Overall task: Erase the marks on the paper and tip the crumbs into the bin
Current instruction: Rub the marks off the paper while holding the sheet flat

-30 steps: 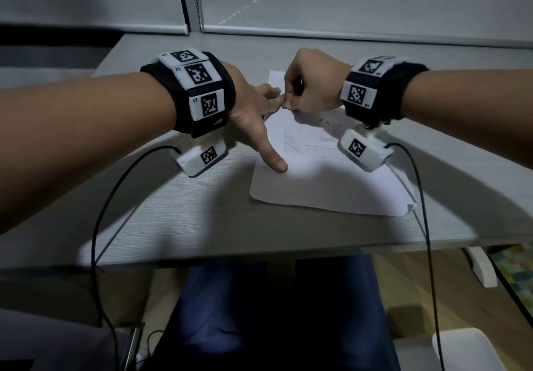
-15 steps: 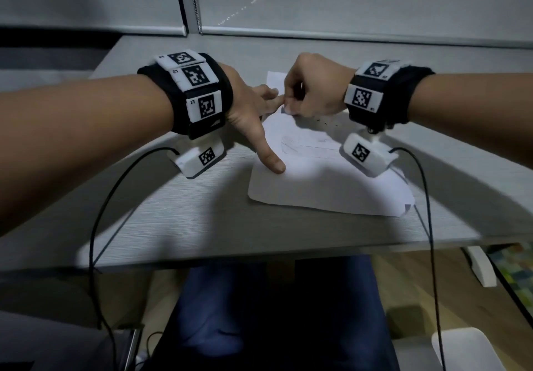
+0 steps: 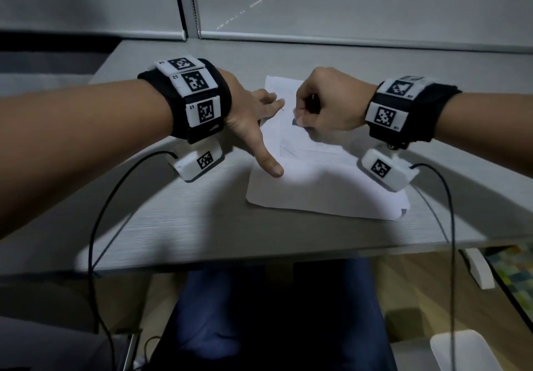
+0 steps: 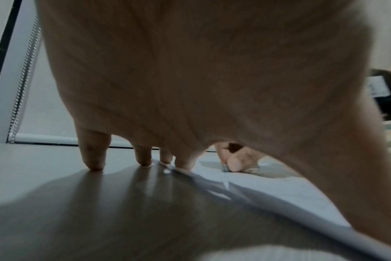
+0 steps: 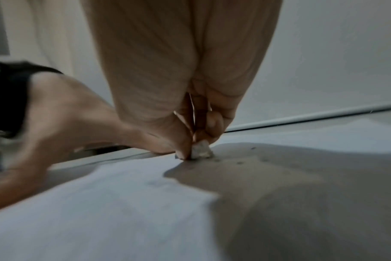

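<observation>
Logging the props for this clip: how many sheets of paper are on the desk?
1. A single white paper sheet lies on the grey desk between the two hands, its left edge pressed by the left hand. Another sheet beneath it cannot be ruled out.

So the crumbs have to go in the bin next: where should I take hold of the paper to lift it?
Judging by its pose, grip the paper by its two side edges, coming in from left and right, so it sags into a trough. It lies flat, crumbs loose by the eraser.
</observation>
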`<state>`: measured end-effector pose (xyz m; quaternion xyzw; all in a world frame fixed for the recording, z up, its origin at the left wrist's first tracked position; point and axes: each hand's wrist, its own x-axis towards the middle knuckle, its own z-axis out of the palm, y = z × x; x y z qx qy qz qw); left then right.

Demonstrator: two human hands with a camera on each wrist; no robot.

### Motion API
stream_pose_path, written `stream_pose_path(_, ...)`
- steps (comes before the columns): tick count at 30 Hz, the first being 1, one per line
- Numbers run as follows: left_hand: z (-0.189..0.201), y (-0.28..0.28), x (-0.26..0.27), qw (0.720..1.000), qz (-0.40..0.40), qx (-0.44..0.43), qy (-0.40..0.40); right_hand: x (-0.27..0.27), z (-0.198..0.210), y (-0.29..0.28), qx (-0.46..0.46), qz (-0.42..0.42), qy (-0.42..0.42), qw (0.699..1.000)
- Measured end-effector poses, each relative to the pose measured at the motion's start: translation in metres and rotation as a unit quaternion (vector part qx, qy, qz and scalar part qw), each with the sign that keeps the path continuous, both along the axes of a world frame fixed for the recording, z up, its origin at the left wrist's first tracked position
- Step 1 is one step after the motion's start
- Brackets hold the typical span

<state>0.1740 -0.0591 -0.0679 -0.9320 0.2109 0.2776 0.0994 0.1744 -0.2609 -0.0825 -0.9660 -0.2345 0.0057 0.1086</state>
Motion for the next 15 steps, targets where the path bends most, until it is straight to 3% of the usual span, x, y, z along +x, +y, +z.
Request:
stream_pose_path(3, 0.003, -0.002, 0.004, 1.0, -0.008, 0.012, 0.004, 0.018, 0.003, -0.009, -0.018, -0.055, -0.008, 0.998)
stream_pose_path(7, 0.013, -0.005, 0.016, 0.995, -0.078, 0.053, -0.026, 0.029, 0.016, -0.021, -0.01, -0.073, -0.007, 0.997)
stream_pose_path(11, 0.03, -0.008, 0.02, 0.984, -0.157, -0.008, -0.086, 0.024, 0.016, -0.026, -0.008, -0.047, 0.033, 0.998)
stream_pose_path(15, 0.035, 0.001, 0.02, 0.964, -0.198, -0.045, -0.17, 0.02, 0.007, -0.045, -0.038, -0.084, 0.042, 0.995)
